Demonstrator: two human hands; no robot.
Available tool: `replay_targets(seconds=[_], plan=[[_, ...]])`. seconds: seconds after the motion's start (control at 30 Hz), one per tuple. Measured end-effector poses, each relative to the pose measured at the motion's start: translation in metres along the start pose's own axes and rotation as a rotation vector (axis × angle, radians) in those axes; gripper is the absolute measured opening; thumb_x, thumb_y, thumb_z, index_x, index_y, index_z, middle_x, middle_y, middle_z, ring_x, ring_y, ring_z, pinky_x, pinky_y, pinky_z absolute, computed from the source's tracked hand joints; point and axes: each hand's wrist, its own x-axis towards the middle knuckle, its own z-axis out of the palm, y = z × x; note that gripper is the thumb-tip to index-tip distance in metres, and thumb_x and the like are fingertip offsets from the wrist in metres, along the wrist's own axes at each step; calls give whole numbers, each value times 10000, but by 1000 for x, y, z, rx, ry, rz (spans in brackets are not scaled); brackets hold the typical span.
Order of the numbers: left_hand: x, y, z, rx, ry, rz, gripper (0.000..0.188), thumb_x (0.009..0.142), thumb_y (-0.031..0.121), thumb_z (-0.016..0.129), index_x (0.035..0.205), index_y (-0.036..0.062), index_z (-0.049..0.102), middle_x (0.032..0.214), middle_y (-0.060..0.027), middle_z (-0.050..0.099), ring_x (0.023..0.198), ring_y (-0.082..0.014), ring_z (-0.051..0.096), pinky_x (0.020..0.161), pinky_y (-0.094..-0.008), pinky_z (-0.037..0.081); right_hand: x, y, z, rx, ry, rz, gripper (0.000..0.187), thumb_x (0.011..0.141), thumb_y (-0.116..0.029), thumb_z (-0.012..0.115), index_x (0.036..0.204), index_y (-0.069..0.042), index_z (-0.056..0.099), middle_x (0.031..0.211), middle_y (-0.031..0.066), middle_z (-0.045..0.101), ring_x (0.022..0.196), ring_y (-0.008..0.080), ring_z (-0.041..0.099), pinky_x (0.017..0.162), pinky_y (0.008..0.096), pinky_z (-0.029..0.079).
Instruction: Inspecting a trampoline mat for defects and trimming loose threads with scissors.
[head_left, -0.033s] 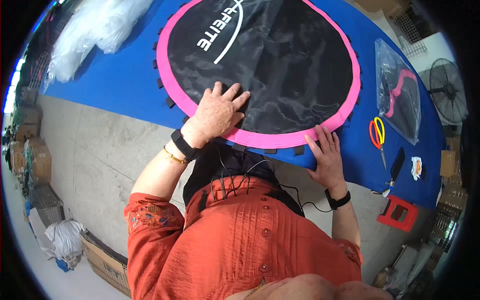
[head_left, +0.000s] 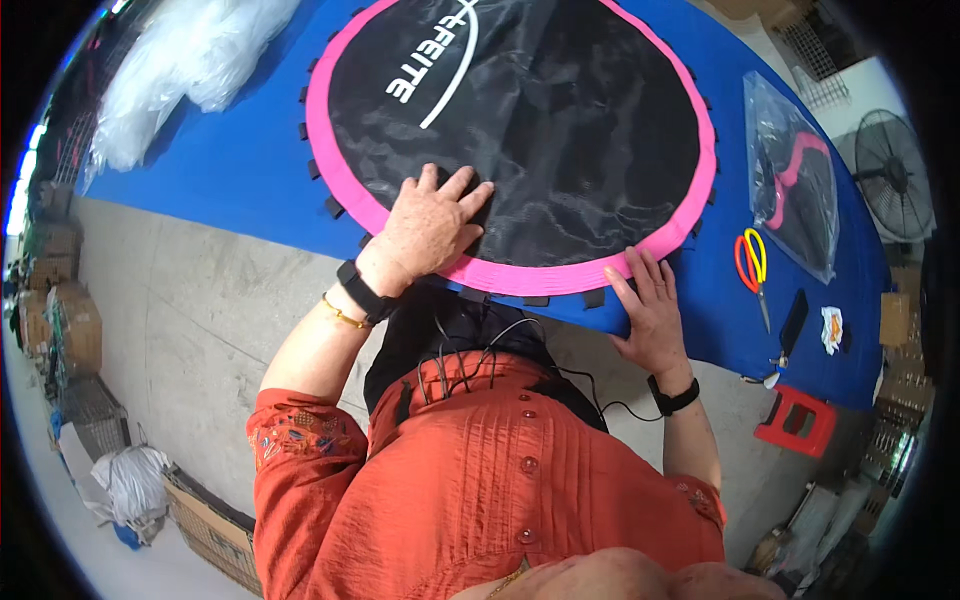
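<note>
A round black mesh trampoline mat [head_left: 560,150] with a pink border and black webbing loops around its rim lies flat on a blue-covered table [head_left: 240,180]. Printed white lettering and a curved white stripe mark its upper left. My left hand [head_left: 428,225] rests palm down with spread fingers on the mesh and the near left part of the border. At the near right edge, my right hand [head_left: 652,310] lays its stretched fingers on the pink border, thumb toward the table's front edge. Neither hand grips anything. The mat's far edge runs out of view.
Right of the mat lie a clear bag [head_left: 790,180] with a folded black and pink piece, red-and-yellow-handled scissors [head_left: 752,268], a black narrow object [head_left: 793,322] and a crumpled wrapper [head_left: 831,330]. Clear plastic [head_left: 190,75] heaps at far left. A red stool [head_left: 797,422] and a fan [head_left: 893,175] stand right.
</note>
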Motion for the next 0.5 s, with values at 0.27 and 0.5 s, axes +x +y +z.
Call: replay_targets(seconds=[0.27, 0.5], plan=[[-7, -5, 3, 19, 58, 33, 634, 967, 339, 732, 1556, 178, 561, 1542, -105, 553, 1274, -389, 553, 993, -503, 521, 4, -4, -5, -36, -35, 14, 914, 725, -239, 908, 1570, -230, 561, 1683, 150, 429, 1586, 361, 370, 1294, 579, 280], [-13, -3, 15, 15, 53, 34, 679, 1030, 453, 619, 1632, 172, 474, 1646, -173, 462, 1402, -497, 451, 1131, -598, 409, 3, -3, -4, -36, 29, 11, 808, 780, -239, 838, 1548, -221, 587, 1640, 163, 484, 1556, 376, 407, 1281, 587, 293]])
